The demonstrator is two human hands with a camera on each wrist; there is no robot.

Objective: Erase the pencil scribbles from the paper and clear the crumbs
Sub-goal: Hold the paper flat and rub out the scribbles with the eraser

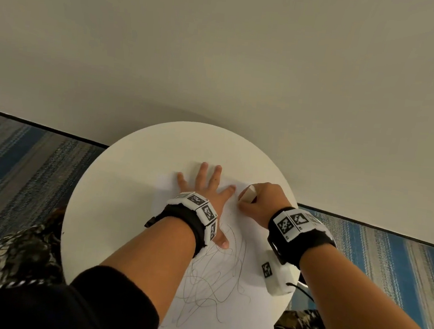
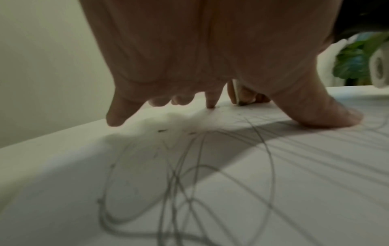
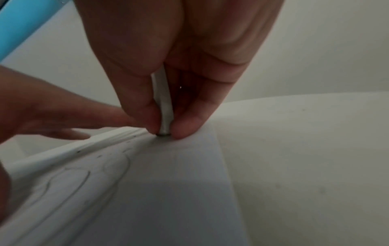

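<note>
A white sheet of paper (image 1: 254, 313) lies on the round white table (image 1: 104, 206). Grey pencil scribbles (image 1: 211, 284) cover its near half; they also show in the left wrist view as scribbles (image 2: 189, 183). My left hand (image 1: 205, 187) lies flat with spread fingers on the far part of the sheet, pressing it down. My right hand (image 1: 257, 203) pinches a white eraser (image 1: 249, 193) between thumb and fingers. The eraser (image 3: 164, 106) stands on end with its dirty tip on the paper (image 3: 168, 191) near the right edge. Small dark crumbs (image 2: 162, 131) lie by the left hand's fingertips.
The table stands against a plain beige wall (image 1: 221, 57). Blue striped carpet (image 1: 15, 159) lies on both sides. The table's right rim is close to my right wrist. My knees in patterned cloth (image 1: 13, 258) sit under the near edge.
</note>
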